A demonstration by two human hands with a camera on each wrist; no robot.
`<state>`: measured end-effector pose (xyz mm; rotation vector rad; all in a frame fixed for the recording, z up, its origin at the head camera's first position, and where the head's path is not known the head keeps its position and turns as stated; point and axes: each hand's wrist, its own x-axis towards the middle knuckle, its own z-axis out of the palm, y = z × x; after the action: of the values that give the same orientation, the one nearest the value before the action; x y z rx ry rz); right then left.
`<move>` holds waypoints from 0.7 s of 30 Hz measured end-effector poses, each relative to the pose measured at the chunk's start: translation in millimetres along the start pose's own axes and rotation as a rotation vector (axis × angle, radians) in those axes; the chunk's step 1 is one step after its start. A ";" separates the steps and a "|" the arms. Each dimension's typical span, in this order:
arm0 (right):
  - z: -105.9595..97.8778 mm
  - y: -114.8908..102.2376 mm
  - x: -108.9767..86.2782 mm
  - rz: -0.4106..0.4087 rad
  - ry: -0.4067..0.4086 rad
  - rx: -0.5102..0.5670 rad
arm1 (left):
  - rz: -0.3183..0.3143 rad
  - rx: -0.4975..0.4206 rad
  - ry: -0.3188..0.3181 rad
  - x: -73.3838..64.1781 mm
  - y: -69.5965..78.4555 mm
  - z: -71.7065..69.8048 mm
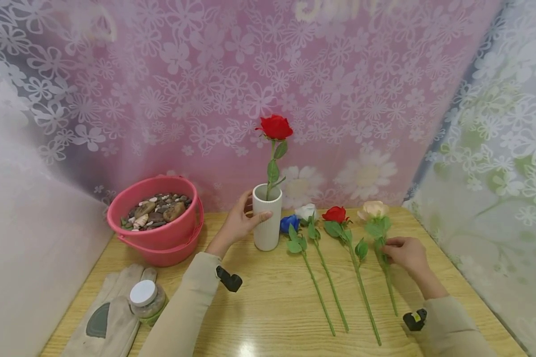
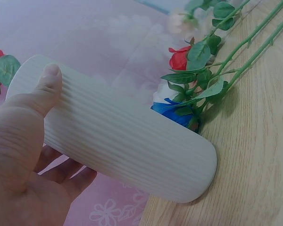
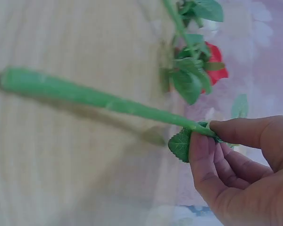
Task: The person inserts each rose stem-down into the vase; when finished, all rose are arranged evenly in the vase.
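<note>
A white ribbed vase (image 1: 266,228) stands upright on the table, and one red rose (image 1: 275,128) rises from its mouth. My left hand (image 1: 243,221) grips the vase near the top from its left side, thumb across the front, as the left wrist view also shows. At the right, my right hand (image 1: 406,255) pinches the stem of a peach rose (image 1: 373,210) between thumb and fingers. In the right wrist view that green stem (image 3: 108,102) slants away from the fingertips. Beside it lie a blue rose (image 1: 290,224), a white rose (image 1: 306,211) and another red rose (image 1: 335,214).
A pink bucket (image 1: 158,241) holding stones and shells stands at the back left of the wooden table (image 1: 259,307). In front of it are pale work gloves (image 1: 111,307) and a white-lidded jar (image 1: 146,300). A flowered curtain (image 1: 232,74) hangs behind.
</note>
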<state>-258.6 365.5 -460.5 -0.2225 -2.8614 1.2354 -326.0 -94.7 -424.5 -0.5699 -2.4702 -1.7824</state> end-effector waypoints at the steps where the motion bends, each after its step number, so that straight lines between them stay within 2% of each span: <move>1: -1.5 -3.0 -0.3 0.005 -0.004 0.017 | -0.001 0.001 0.001 0.1 -0.1 0.1; 8: -12.0 -30.8 -1.2 -0.026 -0.010 0.189 | -0.004 -0.007 0.002 -0.3 -0.5 0.3; 17: -16.3 -75.9 -0.6 -0.119 0.014 0.527 | 0.011 -0.016 0.000 -0.4 -1.4 0.9; 21: -15.2 -99.4 1.5 -0.091 0.002 0.641 | 0.025 -0.009 0.001 -0.7 -0.9 0.3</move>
<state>-271.3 309.3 -378.1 -0.0738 -2.2754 2.0201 -325.5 -94.8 -425.6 -0.5967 -2.4447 -1.7851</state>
